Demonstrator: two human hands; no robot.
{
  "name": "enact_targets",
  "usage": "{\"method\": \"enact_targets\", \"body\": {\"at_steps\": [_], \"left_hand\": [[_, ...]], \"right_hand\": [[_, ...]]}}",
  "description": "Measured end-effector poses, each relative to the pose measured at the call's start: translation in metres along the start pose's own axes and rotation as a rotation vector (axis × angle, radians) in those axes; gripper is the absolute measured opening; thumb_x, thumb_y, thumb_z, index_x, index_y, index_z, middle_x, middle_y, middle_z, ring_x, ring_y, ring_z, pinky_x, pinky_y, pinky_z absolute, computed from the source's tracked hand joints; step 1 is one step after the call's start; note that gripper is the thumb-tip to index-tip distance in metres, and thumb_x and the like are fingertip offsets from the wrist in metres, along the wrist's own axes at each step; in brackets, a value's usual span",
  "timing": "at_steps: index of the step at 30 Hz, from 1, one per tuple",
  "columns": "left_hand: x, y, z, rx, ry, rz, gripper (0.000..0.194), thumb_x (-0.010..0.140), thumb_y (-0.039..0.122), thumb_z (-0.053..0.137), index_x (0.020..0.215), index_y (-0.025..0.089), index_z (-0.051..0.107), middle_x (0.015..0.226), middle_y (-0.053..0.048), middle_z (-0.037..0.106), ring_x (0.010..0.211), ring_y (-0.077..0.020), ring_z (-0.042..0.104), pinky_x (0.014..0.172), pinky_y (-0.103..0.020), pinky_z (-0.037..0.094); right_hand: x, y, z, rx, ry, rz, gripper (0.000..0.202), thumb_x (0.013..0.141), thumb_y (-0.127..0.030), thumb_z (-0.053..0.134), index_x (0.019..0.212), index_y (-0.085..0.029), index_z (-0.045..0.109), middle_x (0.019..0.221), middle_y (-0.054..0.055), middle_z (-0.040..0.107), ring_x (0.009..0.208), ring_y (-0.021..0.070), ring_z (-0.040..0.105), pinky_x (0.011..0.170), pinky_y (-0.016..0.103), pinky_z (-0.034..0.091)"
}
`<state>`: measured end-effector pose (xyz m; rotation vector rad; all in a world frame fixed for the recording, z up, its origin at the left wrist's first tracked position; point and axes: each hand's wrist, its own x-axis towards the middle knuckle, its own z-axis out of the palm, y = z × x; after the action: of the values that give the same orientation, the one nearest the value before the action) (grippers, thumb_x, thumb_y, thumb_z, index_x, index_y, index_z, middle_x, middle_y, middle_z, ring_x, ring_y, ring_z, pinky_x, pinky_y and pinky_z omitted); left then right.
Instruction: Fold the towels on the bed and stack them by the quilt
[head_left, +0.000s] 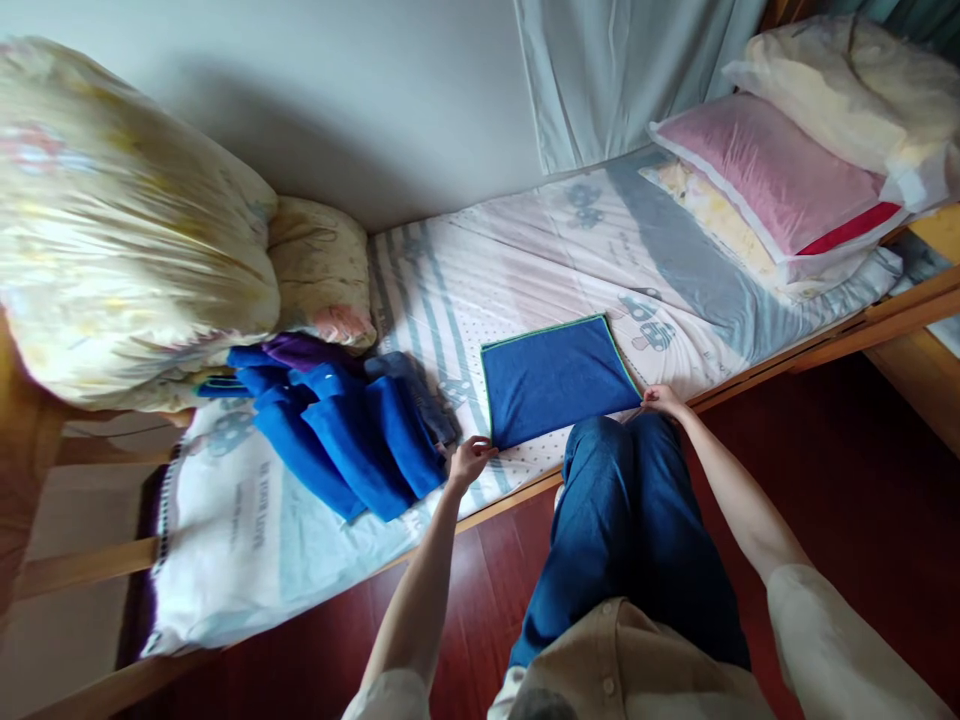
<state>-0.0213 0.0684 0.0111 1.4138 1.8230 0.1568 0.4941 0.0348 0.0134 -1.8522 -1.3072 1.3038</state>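
Observation:
A blue cloth (pixel 559 380) with green edging lies as a flat rectangle on the bed near its front edge. At its near left corner, my left hand (pixel 472 462) is closed, with thumb and fingers pinching the cloth. My right hand (pixel 663 401) pinches the near right corner in the same way. The near edge of the cloth runs between the two hands. To the left of it, several rolled or folded blue cloths (pixel 352 435) lie side by side, with a purple cloth (pixel 311 350) behind them.
Large yellowish bundles (pixel 135 240) stand at the left end of the bed (pixel 525 240). A pink pillow (pixel 772 170) and a wrapped bundle (pixel 840 85) lie at the right end. A curtain (pixel 600 80) hangs by the wall. The wooden bed rail (pixel 750 375) runs along the front.

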Motion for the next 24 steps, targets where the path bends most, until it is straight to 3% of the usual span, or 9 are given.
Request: {"method": "enact_targets", "body": {"at_steps": [5,9,13,16,20,24], "left_hand": [[-0.016,-0.021,0.002,-0.026,-0.066,0.075,0.034,0.068,0.049,0.078,0.091,0.024,0.073,0.086,-0.005,0.082,0.089,-0.0282,0.077,0.082,-0.036,0.058],[-0.011,-0.015,0.012,-0.189,-0.064,0.049,0.061,0.059,0.067,0.083,0.098,0.022,0.069,0.083,-0.008,0.08,0.087,-0.0299,0.077,0.079,-0.039,0.058],[0.014,0.008,0.013,-0.489,-0.015,0.037,0.086,0.053,0.076,0.084,0.113,0.019,0.062,0.086,-0.008,0.078,0.082,-0.0245,0.073,0.073,-0.034,0.055],[0.043,0.024,0.006,-0.615,0.049,0.04,0.09,0.051,0.072,0.086,0.119,0.018,0.06,0.088,-0.006,0.075,0.077,-0.0193,0.069,0.07,-0.032,0.054],[0.082,0.042,-0.006,-0.683,0.089,0.062,0.081,0.053,0.062,0.087,0.116,0.016,0.066,0.1,-0.01,0.073,0.081,-0.0191,0.068,0.072,-0.032,0.056],[0.109,0.057,-0.016,-0.69,0.121,0.098,0.073,0.054,0.056,0.085,0.111,0.012,0.073,0.102,-0.011,0.074,0.087,-0.0223,0.068,0.076,-0.035,0.057]], "right_hand": [[-0.016,0.01,-0.015,0.089,-0.118,0.066,0.048,0.058,-0.059,0.087,0.065,-0.02,0.06,0.063,-0.002,0.064,0.06,0.0142,0.059,0.062,0.027,0.049],[-0.015,-0.001,-0.017,0.155,-0.155,0.118,0.044,0.061,-0.05,0.091,0.086,-0.018,0.075,0.088,0.006,0.078,0.085,0.0217,0.072,0.079,0.033,0.058],[0.001,-0.024,-0.014,0.16,-0.117,0.124,0.046,0.068,-0.041,0.092,0.106,-0.019,0.081,0.12,0.013,0.079,0.115,0.0283,0.072,0.096,0.038,0.059],[0.02,-0.042,-0.012,0.131,-0.12,0.123,0.049,0.078,-0.041,0.087,0.122,-0.021,0.079,0.135,0.014,0.074,0.122,0.0301,0.07,0.092,0.039,0.061],[0.056,-0.061,-0.002,0.068,-0.097,0.074,0.045,0.085,-0.036,0.082,0.127,-0.025,0.077,0.14,0.013,0.071,0.128,0.0315,0.067,0.087,0.037,0.063],[0.102,-0.076,0.013,-0.037,-0.007,0.024,0.036,0.085,-0.026,0.079,0.121,-0.022,0.079,0.133,0.011,0.075,0.124,0.0292,0.07,0.101,0.043,0.061]]}}
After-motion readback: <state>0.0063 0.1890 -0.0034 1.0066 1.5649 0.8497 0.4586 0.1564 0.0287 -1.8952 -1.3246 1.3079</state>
